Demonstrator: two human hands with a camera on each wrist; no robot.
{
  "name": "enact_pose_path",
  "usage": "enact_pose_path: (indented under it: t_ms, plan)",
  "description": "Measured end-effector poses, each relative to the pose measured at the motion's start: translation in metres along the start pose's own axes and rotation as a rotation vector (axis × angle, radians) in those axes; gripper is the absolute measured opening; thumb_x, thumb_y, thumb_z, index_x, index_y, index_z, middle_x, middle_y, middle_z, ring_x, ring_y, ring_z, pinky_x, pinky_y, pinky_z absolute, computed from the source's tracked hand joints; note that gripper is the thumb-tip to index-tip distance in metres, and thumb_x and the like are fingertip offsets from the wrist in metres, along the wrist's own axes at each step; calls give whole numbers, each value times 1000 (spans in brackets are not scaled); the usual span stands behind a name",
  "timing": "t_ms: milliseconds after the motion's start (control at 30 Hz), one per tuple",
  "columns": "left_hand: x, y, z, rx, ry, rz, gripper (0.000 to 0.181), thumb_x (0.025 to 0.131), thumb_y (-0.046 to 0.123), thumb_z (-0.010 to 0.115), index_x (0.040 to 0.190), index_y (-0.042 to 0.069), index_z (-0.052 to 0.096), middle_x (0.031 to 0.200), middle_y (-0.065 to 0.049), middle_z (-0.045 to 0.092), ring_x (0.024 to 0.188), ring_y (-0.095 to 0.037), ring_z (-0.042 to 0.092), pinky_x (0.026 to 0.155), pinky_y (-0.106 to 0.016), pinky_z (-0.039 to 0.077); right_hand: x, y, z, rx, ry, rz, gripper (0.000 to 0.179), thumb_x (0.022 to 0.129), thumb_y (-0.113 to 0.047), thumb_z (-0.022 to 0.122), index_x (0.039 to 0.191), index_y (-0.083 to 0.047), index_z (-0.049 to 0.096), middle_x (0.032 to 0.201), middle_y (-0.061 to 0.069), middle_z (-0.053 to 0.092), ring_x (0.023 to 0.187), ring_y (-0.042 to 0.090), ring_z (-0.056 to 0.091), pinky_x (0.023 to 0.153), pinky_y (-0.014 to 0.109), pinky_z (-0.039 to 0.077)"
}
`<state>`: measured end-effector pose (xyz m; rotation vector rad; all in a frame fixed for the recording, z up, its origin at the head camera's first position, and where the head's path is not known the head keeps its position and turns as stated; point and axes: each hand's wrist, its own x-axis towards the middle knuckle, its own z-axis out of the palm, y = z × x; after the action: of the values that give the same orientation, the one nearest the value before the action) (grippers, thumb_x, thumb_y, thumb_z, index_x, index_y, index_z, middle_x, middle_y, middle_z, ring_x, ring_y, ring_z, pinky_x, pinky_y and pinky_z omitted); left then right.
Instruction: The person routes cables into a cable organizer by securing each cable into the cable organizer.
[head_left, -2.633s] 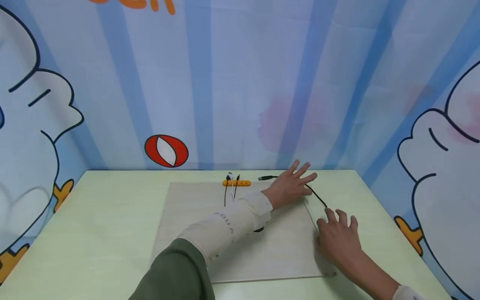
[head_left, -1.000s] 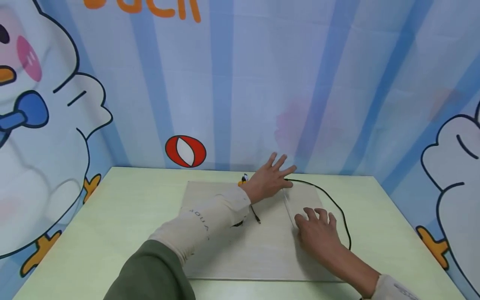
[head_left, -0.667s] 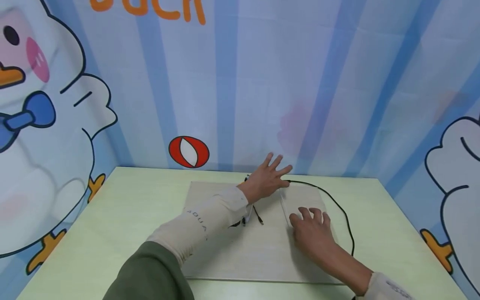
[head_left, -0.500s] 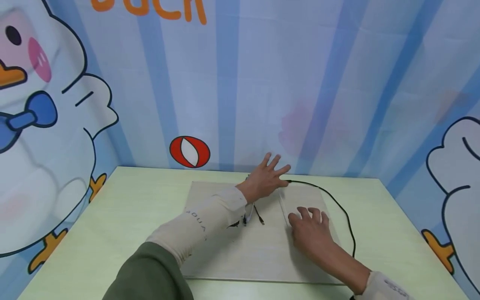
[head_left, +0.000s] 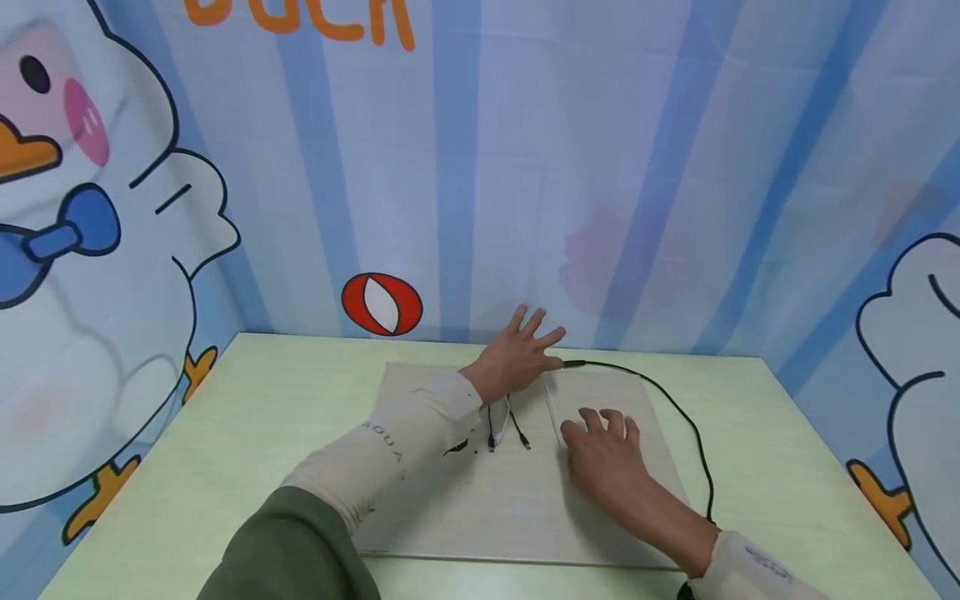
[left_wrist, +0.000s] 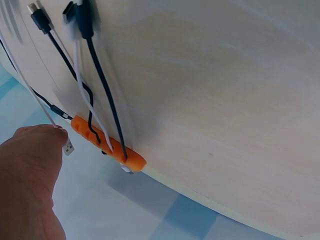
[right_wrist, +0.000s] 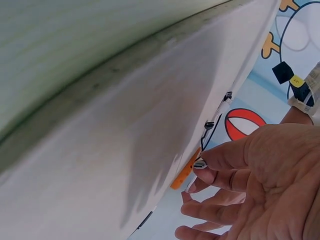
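My left hand reaches to the far edge of a pale board and pinches a white USB cable close to its metal USB plug. Right beside these fingers, in the left wrist view, is an orange cable holder, which the left hand hides in the head view. Two black cables and a white one sit across its slots. Over the board, my right hand pinches the other end of the taut white cable, with a small plug showing at thumb and finger.
A loose black cable curves along the right, its plug close to the left hand. Plug ends of the held cables lie mid-board. The board rests on a pale table against a printed curtain.
Both hands have moved left along the board, the white cable still stretched between them. The black cable now bows out to the right. The head view has turned somewhat left.
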<state>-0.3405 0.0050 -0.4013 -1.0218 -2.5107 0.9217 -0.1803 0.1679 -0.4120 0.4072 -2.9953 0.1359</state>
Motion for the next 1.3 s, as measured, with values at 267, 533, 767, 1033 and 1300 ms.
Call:
enact_pose_path:
  t_ms: [267,533,767,1033,1300]
  plan:
    - [-3,-6,5,12,-20,6,50,117,38,62,164,50,50,190,3,21,176,-40,24,140,-62,25,7,-8,2,-32,-2,-9,19,104,-4,70,123,-7,74,147,28,67,138,57,55,116,80,42]
    - [-1,-9,14,15,-18,3,44,119,33,60,161,45,56,189,3,24,175,-39,26,140,-61,25,13,-15,1,-14,-2,-23,21,103,-5,71,123,-7,75,147,27,68,138,55,55,116,79,42]
    - [0,-10,17,4,-21,-9,41,118,31,61,156,45,62,188,4,27,174,-38,28,140,-60,26,17,-19,0,-20,-7,-30,18,104,-4,70,121,-6,75,147,28,67,137,56,56,116,79,42]
    - [0,-9,17,11,-28,-25,40,116,29,65,152,46,66,187,5,29,174,-35,29,140,-58,26,22,-22,2,2,-31,-28,22,104,-4,67,125,-6,75,149,28,65,140,57,54,117,79,41]
    - [7,-10,16,14,-21,-35,32,115,29,69,142,45,74,184,6,33,173,-33,29,140,-58,25,24,-25,7,12,-30,-39,23,105,-2,67,126,-7,76,148,28,66,140,56,55,117,79,41]
